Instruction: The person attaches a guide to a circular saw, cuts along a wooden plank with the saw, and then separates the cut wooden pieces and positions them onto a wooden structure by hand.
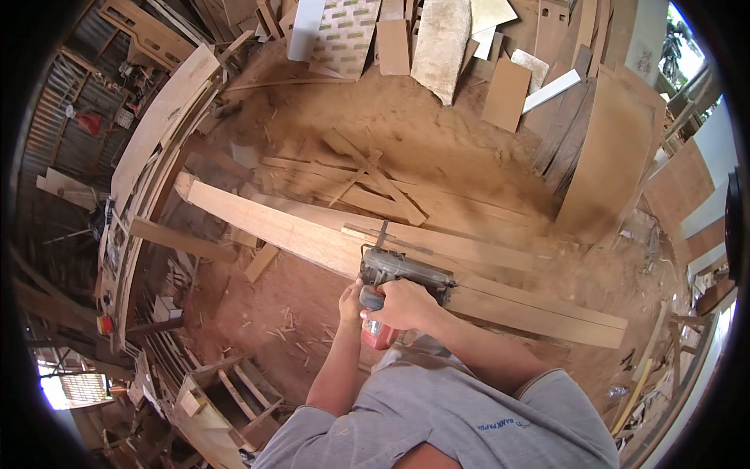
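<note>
A circular saw (402, 268) with a dark metal base and a red motor housing (379, 334) rests on a long pale wooden board (273, 227). My right hand (402, 303) is wrapped around its handle. Close by on the left, my left hand (351, 300) is closed against the saw's near side; its fingertips are partly hidden. A thin dark line runs along the board to the right of the saw. From the saw's far side a dark metal bar sticks out over the wood. The blade is hidden.
Dusty air hangs over more planks (375, 199) lying beyond the board. Offcuts and panels (506, 95) lean at the back. Stacked sheets (160, 129) stand at the left, and a wooden frame (234, 395) is at the lower left. Wood scraps litter the reddish floor (258, 313).
</note>
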Demonstrator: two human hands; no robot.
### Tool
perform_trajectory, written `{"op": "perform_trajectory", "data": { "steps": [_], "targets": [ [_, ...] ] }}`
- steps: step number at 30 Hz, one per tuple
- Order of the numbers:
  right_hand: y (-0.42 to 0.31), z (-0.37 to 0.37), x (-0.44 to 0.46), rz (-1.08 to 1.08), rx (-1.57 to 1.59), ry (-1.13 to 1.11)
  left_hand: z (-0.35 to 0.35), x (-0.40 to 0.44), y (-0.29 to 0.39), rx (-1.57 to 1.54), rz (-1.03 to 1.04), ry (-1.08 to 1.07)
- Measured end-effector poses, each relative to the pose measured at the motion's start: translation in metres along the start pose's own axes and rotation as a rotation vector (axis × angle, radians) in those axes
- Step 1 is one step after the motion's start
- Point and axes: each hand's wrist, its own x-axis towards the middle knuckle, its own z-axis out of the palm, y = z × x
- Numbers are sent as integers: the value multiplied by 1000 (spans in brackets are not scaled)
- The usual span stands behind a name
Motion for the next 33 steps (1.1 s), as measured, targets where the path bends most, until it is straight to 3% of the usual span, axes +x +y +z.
{"op": "perform_trajectory", "data": {
  "steps": [11, 14, 17, 21, 33],
  "targets": [
    [-49, 10, 46, -9, -4, 23, -38, 23, 53, 57, 73, -45],
    [-57, 14, 65, -16, 14, -19, -83, 72, 30, 145, 131, -36],
    [-70, 15, 76, -19, -4, 27, -67, 59, 67, -103, -35, 31],
    [-88, 20, 97, -4, 8, -5, -83, 61, 87, 51, 51, -59],
    [-144, 41, 166, 29, -65, 3, -127, 117, 141, -37, -19, -76]
  ]
}}
